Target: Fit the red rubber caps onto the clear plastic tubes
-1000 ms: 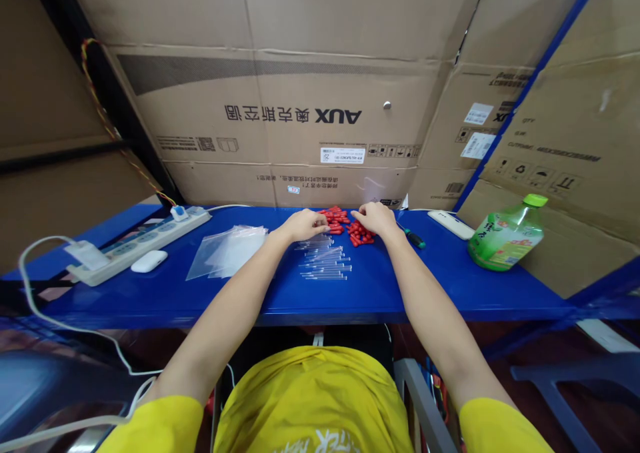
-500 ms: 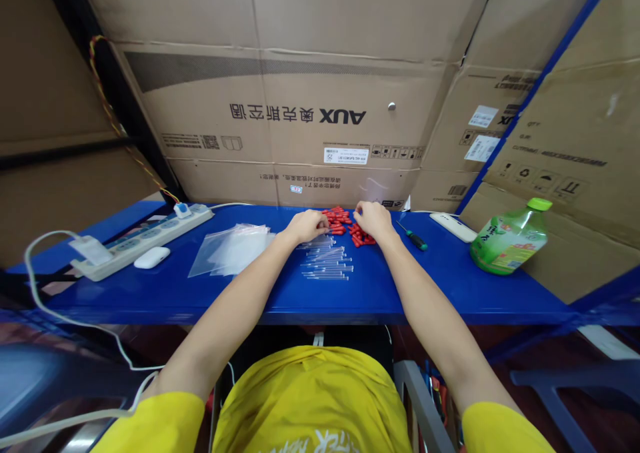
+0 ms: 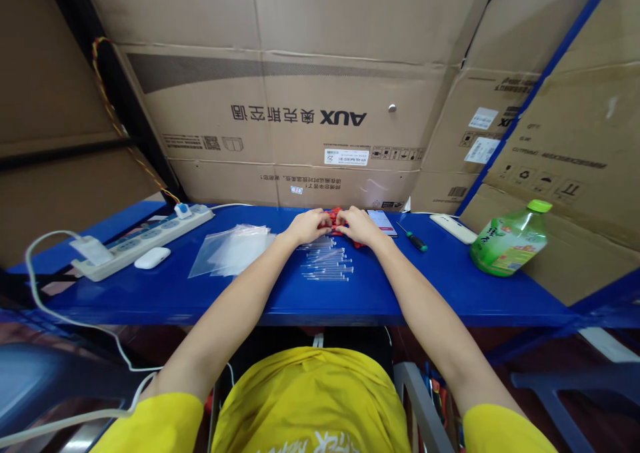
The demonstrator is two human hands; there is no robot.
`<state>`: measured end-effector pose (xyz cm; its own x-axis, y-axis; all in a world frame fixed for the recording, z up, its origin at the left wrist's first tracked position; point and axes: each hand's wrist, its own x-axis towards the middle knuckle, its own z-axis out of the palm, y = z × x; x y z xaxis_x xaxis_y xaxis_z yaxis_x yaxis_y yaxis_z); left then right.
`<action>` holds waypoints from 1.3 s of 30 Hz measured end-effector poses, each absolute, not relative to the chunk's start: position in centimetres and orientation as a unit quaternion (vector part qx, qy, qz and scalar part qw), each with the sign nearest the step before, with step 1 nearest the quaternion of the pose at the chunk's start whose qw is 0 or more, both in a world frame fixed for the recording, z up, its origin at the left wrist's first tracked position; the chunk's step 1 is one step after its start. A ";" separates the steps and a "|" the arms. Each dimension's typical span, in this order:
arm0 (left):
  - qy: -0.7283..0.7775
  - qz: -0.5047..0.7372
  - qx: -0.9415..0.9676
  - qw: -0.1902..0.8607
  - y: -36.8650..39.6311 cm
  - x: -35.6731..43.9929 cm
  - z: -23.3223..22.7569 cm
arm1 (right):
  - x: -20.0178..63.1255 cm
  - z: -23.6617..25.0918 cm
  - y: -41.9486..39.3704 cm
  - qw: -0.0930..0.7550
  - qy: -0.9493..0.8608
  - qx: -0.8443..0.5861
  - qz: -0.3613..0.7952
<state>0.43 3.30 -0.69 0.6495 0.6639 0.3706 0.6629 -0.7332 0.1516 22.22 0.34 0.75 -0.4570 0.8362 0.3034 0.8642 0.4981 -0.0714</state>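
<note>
Behind a spread of thin clear plastic sticks (image 3: 327, 263), my two hands are close together over a pile of small red plastic pieces (image 3: 336, 214). My left hand (image 3: 311, 226) has its fingers curled and closed at the pile's left side. Just right of it, my right hand (image 3: 362, 226) bends its fingers together among the red pieces, covering much of the pile. What the fingertips of either hand hold is too small and too hidden to make out. Clear flat plastic bags (image 3: 235, 250) lie left of my left forearm.
A phone (image 3: 381, 222) lies behind my right wrist, with a screwdriver (image 3: 416, 241) beside it. Farther right are a white device (image 3: 453, 228) and a green bottle (image 3: 510, 240). A power strip (image 3: 145, 243) and white case (image 3: 152, 258) sit left. Cardboard (image 3: 310, 73) walls the back.
My right hand has moved left, close to my left hand, and now covers more of the red pieces. The phone behind it has come into view. My left hand has barely moved.
</note>
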 end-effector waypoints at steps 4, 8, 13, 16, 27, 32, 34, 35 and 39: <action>0.336 0.268 0.903 0.008 2.9 0.7 -0.4 | 22.2 1.1 0.3 0.221 -0.857 -0.462 -0.061; 0.371 0.262 0.889 0.060 2.7 1.1 -0.3 | 21.8 1.2 0.0 0.253 -0.854 -0.446 -0.089; 0.351 0.285 0.890 0.058 2.9 1.3 -0.4 | 21.6 1.2 -0.3 0.281 -0.836 -0.455 -0.124; 0.343 0.282 0.895 0.045 2.9 1.2 -0.2 | 21.5 1.1 -0.4 0.282 -0.829 -0.467 -0.123; 0.443 0.190 0.876 -0.002 1.7 1.1 1.1 | 20.2 1.5 -1.5 0.217 -0.825 -0.501 -0.144; 0.432 0.202 0.879 0.011 1.8 1.1 1.1 | 20.1 1.8 -1.8 0.182 -0.827 -0.507 -0.160; 0.422 0.210 0.882 0.013 2.0 1.0 1.0 | 19.9 1.7 -1.8 0.169 -0.825 -0.513 -0.167; 0.418 0.214 0.883 0.012 2.2 0.9 0.9 | 19.8 1.6 -1.8 0.164 -0.823 -0.516 -0.171; 0.404 0.224 0.887 0.007 2.6 0.8 0.6 | 19.5 1.3 -1.7 0.149 -0.818 -0.526 -0.177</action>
